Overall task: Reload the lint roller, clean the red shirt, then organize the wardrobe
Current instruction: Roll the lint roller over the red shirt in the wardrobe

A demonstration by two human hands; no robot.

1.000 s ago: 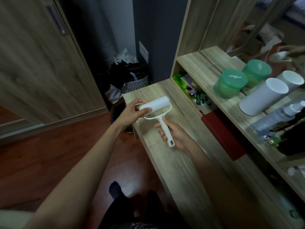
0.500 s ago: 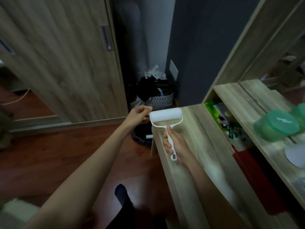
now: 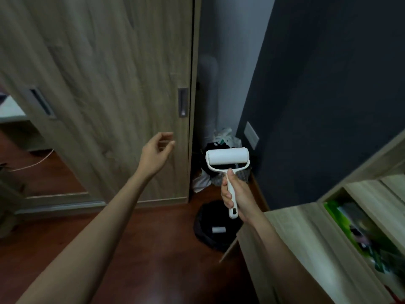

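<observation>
Right hand [image 3: 235, 195] grips the lint roller [image 3: 228, 165] upright, fresh sheet fitted: reload judged complete. Left hand [image 3: 156, 153], fingers loosely open and empty, reaches at eleven o'clock toward the wardrobe door handle [image 3: 182, 102]. Next: slide door, find red shirt.

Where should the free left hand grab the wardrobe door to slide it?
At the recessed pull, a vertical slot near the door's right edge. Left hand is empty and just below it: come straight at the door face, hook the fingers into the recess. The flat panel offers no other hold. Right hand holds the lint roller.
</observation>
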